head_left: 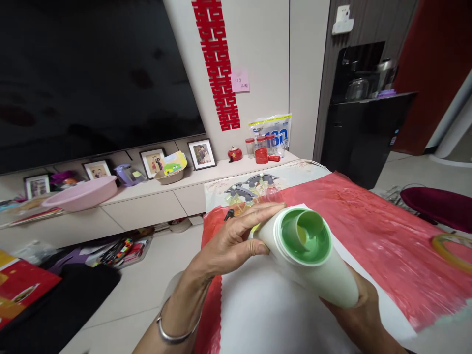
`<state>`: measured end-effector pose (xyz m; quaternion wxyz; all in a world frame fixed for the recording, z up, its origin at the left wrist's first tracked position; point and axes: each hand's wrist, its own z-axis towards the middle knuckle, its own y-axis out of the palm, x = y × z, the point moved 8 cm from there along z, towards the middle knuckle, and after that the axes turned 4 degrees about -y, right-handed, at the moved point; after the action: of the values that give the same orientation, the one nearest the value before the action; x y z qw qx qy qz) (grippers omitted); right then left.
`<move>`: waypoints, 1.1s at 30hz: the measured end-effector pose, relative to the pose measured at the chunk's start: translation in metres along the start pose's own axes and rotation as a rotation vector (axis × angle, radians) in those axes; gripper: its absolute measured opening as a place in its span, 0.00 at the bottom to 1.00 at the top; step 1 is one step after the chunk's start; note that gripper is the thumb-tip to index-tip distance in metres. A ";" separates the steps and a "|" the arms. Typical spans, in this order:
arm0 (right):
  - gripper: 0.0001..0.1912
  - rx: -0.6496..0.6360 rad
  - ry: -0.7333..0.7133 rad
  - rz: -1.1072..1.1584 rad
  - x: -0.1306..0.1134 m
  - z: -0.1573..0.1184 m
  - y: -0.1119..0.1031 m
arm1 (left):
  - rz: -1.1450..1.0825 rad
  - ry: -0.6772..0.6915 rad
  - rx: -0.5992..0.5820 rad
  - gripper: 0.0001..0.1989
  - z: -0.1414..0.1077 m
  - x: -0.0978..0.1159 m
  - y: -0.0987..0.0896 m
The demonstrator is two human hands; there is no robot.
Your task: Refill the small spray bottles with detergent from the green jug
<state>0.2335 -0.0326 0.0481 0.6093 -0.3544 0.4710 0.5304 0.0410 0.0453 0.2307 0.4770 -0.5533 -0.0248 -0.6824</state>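
Note:
A pale green-white detergent bottle (332,278) is tilted between my hands over the table. Its uncapped threaded mouth faces me, and a green pouring spout (308,236) shows inside the neck. My left hand (236,241) grips the neck end from the left, thumb on the near side and fingers across the top. From the right, my right hand (363,300) supports the lower body; its fingers are hidden behind the bottle. Beneath lies a white sheet (273,309). Past my left hand stand several clear spray bottles (271,191) with grey trigger heads.
Red plastic film (354,221) covers the table, with a roll of yellowish tape (452,250) at right. Red-lidded jars (250,147) and a white pouch (283,125) stand on the low cabinet. A pink basin (83,194) sits at its left. A dark red stool (438,209) stands right.

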 end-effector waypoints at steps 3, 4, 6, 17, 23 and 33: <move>0.20 0.219 0.035 -0.119 -0.020 -0.009 -0.004 | -0.035 0.006 -0.025 0.28 0.002 0.007 -0.001; 0.23 0.256 0.089 -0.112 -0.025 -0.012 -0.002 | -0.043 0.008 -0.033 0.29 0.003 0.010 -0.001; 0.26 0.235 0.192 -0.048 -0.033 -0.015 0.010 | -0.053 -0.006 -0.047 0.30 0.005 0.013 -0.002; 0.18 0.011 0.378 0.593 -0.031 -0.014 0.076 | 0.208 -0.108 0.013 0.27 0.007 0.056 -0.008; 0.14 -0.020 0.449 0.662 -0.033 -0.019 0.088 | 0.132 -0.203 -0.083 0.29 0.018 0.050 -0.009; 0.13 -0.165 0.598 0.181 -0.065 -0.016 0.024 | -0.594 -0.379 -0.040 0.33 -0.008 -0.024 0.021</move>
<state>0.2070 -0.0633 0.1063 0.3635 -0.4994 0.6141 0.4913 0.0477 0.0445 0.1991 0.2336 -0.6481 -0.2593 -0.6769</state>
